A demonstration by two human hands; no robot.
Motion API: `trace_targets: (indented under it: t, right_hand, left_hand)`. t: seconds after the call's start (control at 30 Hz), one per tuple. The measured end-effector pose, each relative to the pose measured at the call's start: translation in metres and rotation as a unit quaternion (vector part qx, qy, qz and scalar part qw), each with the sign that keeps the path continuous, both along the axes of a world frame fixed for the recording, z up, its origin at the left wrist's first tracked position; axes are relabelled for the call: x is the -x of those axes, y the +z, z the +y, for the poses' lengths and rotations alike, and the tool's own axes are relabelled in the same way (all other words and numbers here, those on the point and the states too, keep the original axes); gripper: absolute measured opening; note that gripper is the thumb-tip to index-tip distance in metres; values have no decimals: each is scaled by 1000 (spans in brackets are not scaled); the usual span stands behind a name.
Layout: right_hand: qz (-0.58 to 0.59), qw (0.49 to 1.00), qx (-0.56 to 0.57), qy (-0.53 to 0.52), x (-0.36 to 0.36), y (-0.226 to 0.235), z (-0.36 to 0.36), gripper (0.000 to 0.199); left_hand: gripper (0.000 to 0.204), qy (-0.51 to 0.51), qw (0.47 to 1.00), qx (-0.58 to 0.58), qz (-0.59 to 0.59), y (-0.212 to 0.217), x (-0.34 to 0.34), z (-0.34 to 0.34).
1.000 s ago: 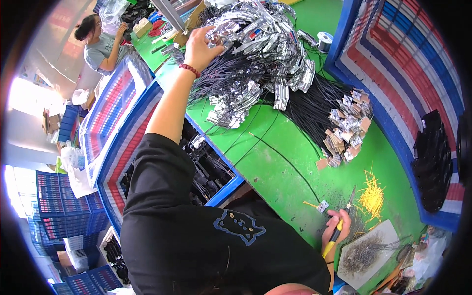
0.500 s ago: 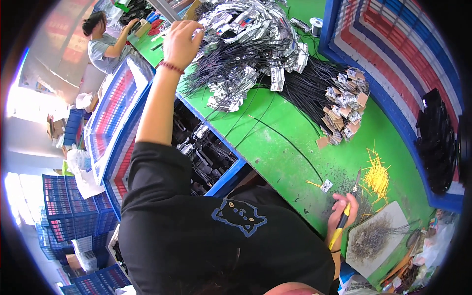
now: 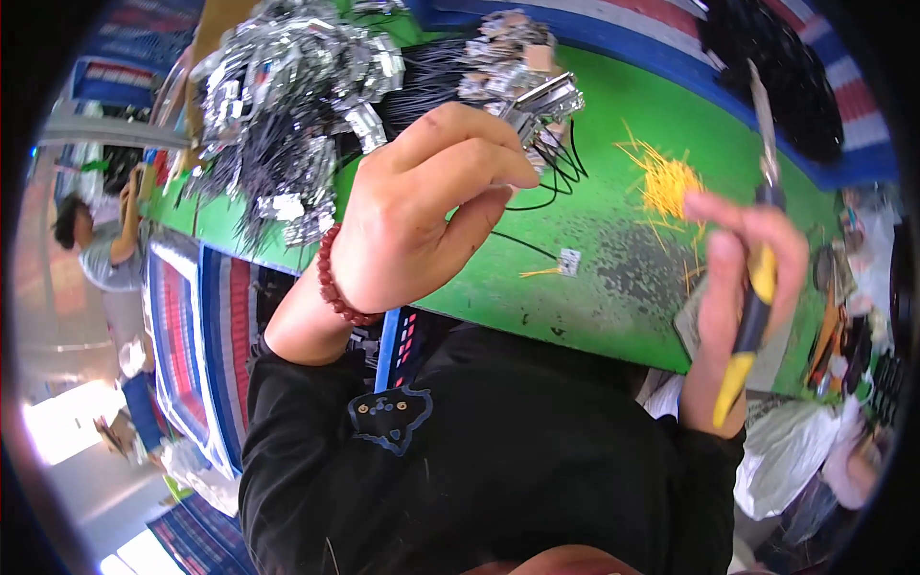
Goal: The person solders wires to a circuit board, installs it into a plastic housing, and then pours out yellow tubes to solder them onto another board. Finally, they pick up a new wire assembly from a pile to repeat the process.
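Observation:
My left hand (image 3: 431,192) is closed, thumb against fingers, in front of the bench. A silver foil-like strip (image 3: 548,99) sticks out past its fingertips, with a thin black cable (image 3: 575,163) looping beneath; the hand's back hides the grip. My right hand (image 3: 752,259), slightly blurred, grips a slim tool (image 3: 755,311) with a black-and-yellow handle and a long pale metal tip pointing away from me. Between the hands, a small whitish square piece (image 3: 569,262) lies on the green bench, joined to a black cable and short yellow wires (image 3: 540,272).
Behind my left hand spreads a heap of silver-ended black cables (image 3: 297,86). Cut yellow wires (image 3: 669,182) lie piled near dark crumbs (image 3: 637,264). A blue-edged crate (image 3: 613,38) borders the far side. At far left, another person (image 3: 101,235) sits at the bench.
My left hand has come back from the far heap toward the middle, now with a silver strip and cable. The right hand has lifted with the tool. The whole view has turned.

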State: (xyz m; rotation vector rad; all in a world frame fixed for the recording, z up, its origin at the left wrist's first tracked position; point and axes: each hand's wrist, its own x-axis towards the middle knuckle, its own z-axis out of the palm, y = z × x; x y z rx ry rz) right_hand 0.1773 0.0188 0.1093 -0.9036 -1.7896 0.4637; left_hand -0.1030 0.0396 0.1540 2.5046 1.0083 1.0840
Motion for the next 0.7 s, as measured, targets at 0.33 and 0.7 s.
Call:
trace_targets:
  t: [0.33, 0.7]
  right_hand:
    - [111, 993, 15, 23, 35, -32, 42, 45]
    - [12, 997, -76, -4, 41, -58, 18, 42]
  left_hand:
    - [41, 33, 959, 231, -162, -31, -47, 9]
    - [19, -47, 831, 463, -303, -59, -50, 40]
